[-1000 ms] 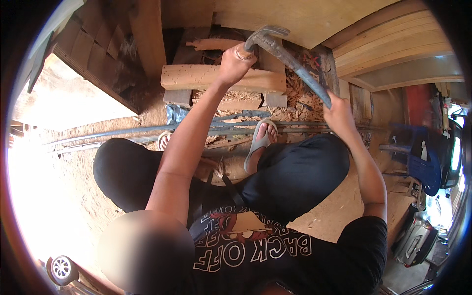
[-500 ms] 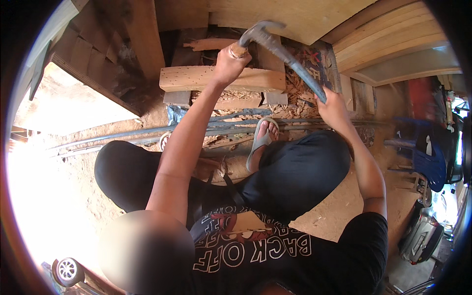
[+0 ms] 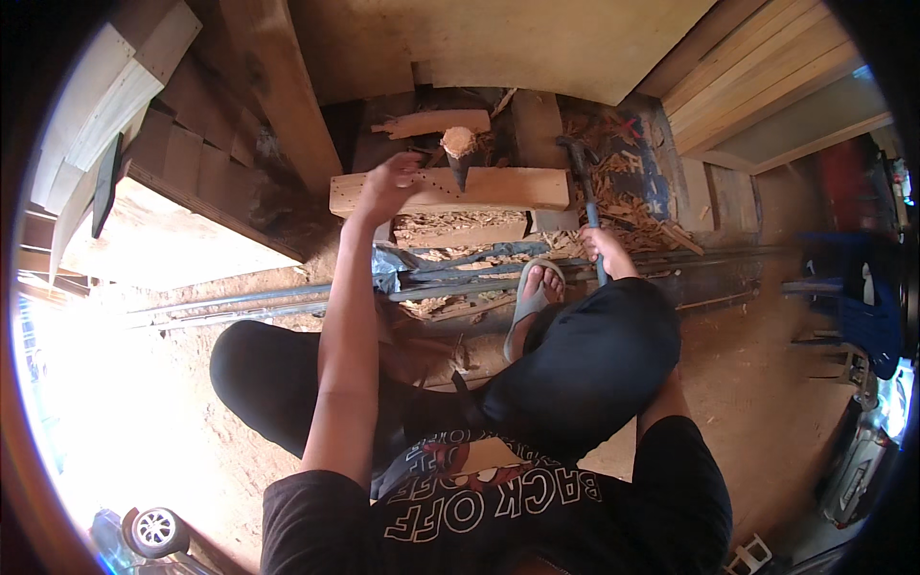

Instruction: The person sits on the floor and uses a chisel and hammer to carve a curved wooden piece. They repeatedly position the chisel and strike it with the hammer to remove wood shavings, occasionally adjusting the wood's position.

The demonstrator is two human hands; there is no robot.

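A wooden beam (image 3: 517, 188) lies crosswise in front of me, a row of small dark holes along it. A chisel-like tool (image 3: 460, 158) with a pale, battered wooden butt and a dark tapering lower part stands unsupported in the beam. My left hand (image 3: 383, 190) is off to its left, over the beam's left part, fingers spread, slightly blurred, holding nothing. To the right, my right hand (image 3: 609, 251) grips the handle of a claw hammer (image 3: 586, 180). The hammer's dark head is lowered near wood chips beyond the beam's right end.
Wood chips (image 3: 632, 196) litter the ground around the beam. Sheets of plywood (image 3: 508, 43) stand behind it, with stacked boards (image 3: 757, 72) at the far right. Long pipes (image 3: 240, 299) run across in front of my feet. A blue plastic chair (image 3: 853, 302) is at the right.
My left hand has let go of the chisel-like tool and drawn left. My right hand has brought the hammer down and to the right, away from the tool's butt.
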